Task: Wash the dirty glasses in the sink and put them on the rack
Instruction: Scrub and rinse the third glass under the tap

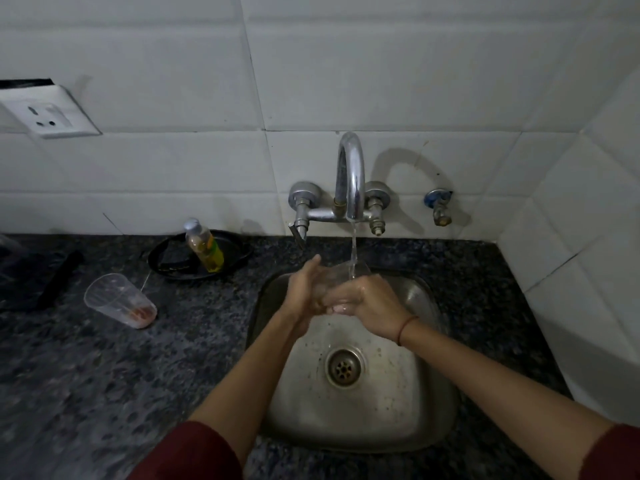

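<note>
We see the clear glass (347, 271) held over the back of the steel sink (401, 396), which is set into the right part of the dark speckled desk (104, 375), close to its back edge. The thin stream of water (353, 249) from the curved chrome faucet (351, 174) falls into the glass's mouth. The right grip (367, 304) is clamped around the lower part of the glass, fingers curled over it, with a red thread bracelet (406, 329) on the wrist. The left grip (304, 289) lies against the glass's left side with its fingers stretched out towards the wall, spread rather than closed around it, as far as the dim view lets us tell. Both forearms reach in from the desk's front edge, in dark red sleeves. Below the hands, the sink's drain (344, 367) sits in the wet, spotted basin. Towards the left of the desk, well apart from the sink, a dirty plastic cup (119, 299) lies on its side, its mouth turned to the left edge and reddish residue at its base. Near the back edge, between that cup and the faucet, a bottle of yellow dish soap (204, 249) stands tilted in a black dish (237, 259). A white wall socket (48, 112) sits on the tiles above the left end, and a small spare tap (440, 209) sticks out of the wall to the right of the faucet.
</note>
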